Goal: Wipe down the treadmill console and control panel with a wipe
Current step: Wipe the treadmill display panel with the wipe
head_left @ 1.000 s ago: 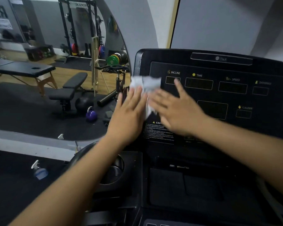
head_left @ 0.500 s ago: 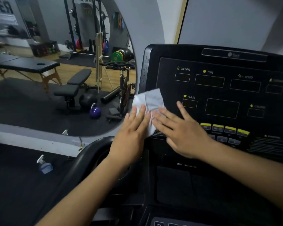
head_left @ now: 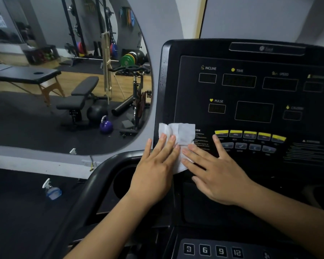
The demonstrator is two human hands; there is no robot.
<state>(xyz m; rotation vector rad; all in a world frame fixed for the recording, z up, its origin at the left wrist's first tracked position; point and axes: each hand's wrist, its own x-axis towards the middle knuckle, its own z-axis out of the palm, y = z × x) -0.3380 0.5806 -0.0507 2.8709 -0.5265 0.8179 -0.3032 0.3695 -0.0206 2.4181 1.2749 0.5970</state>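
Wipe (head_left: 183,134) – white and creased – lay flat against the lower left corner of the treadmill console (head_left: 251,53), below the PULSE window and just left of the row of yellow buttons (head_left: 250,133), covering part of a block of small printed text. Both hands pressed it to the panel. The left hand (head_left: 155,171) lay palm down on the wipe's left half with its fingers (head_left: 168,144) straight and close together, the outermost one a little apart at the console's edge. The right hand (head_left: 215,174) covered the lower right part of the wipe with its fingers (head_left: 190,149) straight and spread; one finger reached up apart from the others towards the grey keys under the yellow row. Neither hand pinched or gripped the cloth.

The display windows marked INCLINE, TIME and SPEED were dark. Lower down, near the bottom of the view, sat a row of number keys (head_left: 212,250) reading 3, 6, 9 and 12. A round cup holder (head_left: 123,176) was left of the left wrist, beside the curved black handrail (head_left: 94,184).

A spray bottle (head_left: 51,189) stood on the dark floor to the left. Behind it a wall mirror (head_left: 36,135) showed a gym – a purple kettlebell (head_left: 106,125), a black bench (head_left: 80,96), a massage table (head_left: 22,73) and an exercise bike (head_left: 138,101).
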